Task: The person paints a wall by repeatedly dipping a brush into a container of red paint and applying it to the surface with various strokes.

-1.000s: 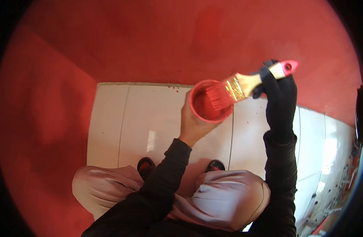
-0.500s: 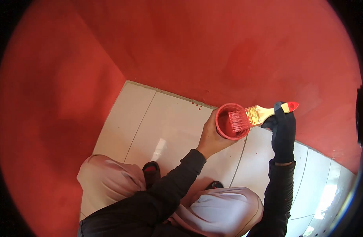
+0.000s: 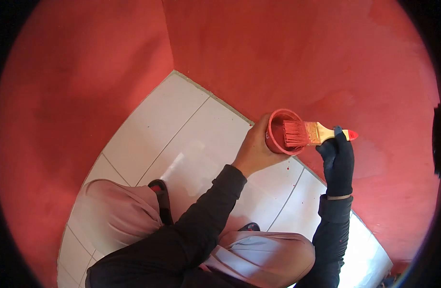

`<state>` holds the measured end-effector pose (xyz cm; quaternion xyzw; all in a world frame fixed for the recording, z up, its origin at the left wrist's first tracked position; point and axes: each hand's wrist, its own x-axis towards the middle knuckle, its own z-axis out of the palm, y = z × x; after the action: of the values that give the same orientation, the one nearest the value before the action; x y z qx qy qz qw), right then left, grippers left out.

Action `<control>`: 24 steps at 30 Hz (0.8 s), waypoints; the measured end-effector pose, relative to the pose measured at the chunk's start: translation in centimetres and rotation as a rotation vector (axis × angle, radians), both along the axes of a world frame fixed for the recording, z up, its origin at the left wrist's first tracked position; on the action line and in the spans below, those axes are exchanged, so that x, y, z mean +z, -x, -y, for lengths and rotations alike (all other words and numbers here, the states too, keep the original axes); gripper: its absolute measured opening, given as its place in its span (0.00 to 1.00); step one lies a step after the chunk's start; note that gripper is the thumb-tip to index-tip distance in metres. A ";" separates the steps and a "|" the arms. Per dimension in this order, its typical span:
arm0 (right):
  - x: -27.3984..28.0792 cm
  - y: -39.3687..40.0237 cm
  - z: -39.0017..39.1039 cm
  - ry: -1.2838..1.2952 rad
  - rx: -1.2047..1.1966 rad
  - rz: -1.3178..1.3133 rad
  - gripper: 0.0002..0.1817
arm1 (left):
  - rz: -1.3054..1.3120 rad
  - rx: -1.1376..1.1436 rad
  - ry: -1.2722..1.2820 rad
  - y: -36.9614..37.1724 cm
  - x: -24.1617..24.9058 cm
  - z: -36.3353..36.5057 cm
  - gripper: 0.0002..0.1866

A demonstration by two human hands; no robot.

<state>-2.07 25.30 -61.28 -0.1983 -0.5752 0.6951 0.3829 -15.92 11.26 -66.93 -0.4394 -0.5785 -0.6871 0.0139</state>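
My bare left hand (image 3: 257, 149) is wrapped round a small red paint pot (image 3: 273, 143), its mouth tilted up toward me. Red paint coats the inside of the pot. In my right hand (image 3: 338, 156), which wears a dark glove, is a paintbrush (image 3: 321, 133) with a pale wooden handle, a red tip and a gold-coloured ferrule. The brush lies nearly level, and its red-coated bristles (image 3: 294, 134) are over the pot's mouth at the right rim. Some of my left fingers are hidden behind the pot.
Red walls (image 3: 239, 53) meet in a corner beyond my hands. White floor tiles (image 3: 182, 113) run up to them, with red drops (image 3: 288, 168) near the pot. My bent knees (image 3: 273, 254) and a dark sandal (image 3: 161, 199) are below. Blurred items lie at lower right.
The view has turned, so the wall corner sits higher and further right. Pot and brush appear slightly higher, and the brush has gone from slanted to nearly level. Both hands keep their hold.
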 end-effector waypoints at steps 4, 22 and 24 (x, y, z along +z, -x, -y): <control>0.2 -0.5 0.8 -0.323 -0.031 0.037 0.15 | 0.011 -0.063 -0.023 1.0 1.3 1.4 0.40; -2.2 1.7 5.0 -1.103 -0.262 0.392 0.25 | -0.163 -0.041 -0.134 4.8 0.3 3.8 0.37; -2.7 2.8 3.5 -1.054 -0.242 0.366 0.25 | -0.122 -0.043 -0.127 5.8 0.2 3.4 0.37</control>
<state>-4.90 21.79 -64.00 -0.1622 -0.8743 0.2200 0.4011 -21.75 7.88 -66.77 -0.4912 -0.5221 -0.6945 0.0621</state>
